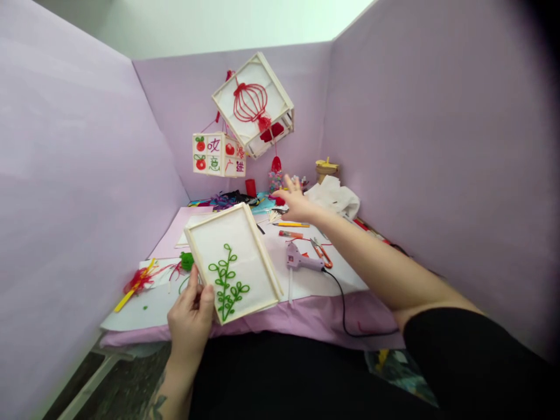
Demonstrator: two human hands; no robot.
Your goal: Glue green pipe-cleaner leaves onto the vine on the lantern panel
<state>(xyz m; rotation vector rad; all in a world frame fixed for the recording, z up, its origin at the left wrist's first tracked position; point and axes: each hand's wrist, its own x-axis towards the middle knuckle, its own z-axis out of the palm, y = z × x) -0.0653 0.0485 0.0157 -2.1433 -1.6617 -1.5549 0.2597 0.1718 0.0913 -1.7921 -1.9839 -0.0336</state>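
My left hand (192,312) grips the lower left edge of a wooden-framed panel (249,251), thumb in front. Green cord shaped into a leafy sprig (225,286) decorates its white face. The panel is tilted and held above the table's front edge. Over the back of the table, my right hand (297,201) reaches out with fingers spread, apparently holding nothing. Close to its fingers are a red item (279,200), partly hidden, and a jar of colourful bits (275,181). A ball of green yarn (186,261) lies just behind my left hand.
Two decorated lanterns hang ahead: a larger one (251,96) and a smaller one (219,154). A corded glue gun (301,258), orange-handled snips (321,254), a yellow pencil-like tool (292,224) and white cloth (335,195) lie on the right. Red yarn (139,281) lies left. Lilac walls (433,146) enclose the table.
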